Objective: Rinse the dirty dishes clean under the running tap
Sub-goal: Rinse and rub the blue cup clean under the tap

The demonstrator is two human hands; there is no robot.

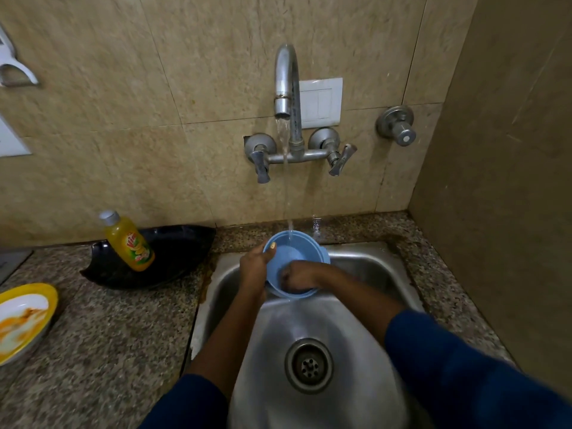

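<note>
Blue bowl (298, 253), round, deep, pale plastic; wet under tap (286, 88) stream

The bowl (292, 256) is light blue, the plate (51, 296) yellow-rimmed white, the counter (117, 335) speckled.

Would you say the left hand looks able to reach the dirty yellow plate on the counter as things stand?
Probably yes, once freed: the left hand grips the blue bowl, but only bare counter lies between the sink and the yellow plate.
</note>
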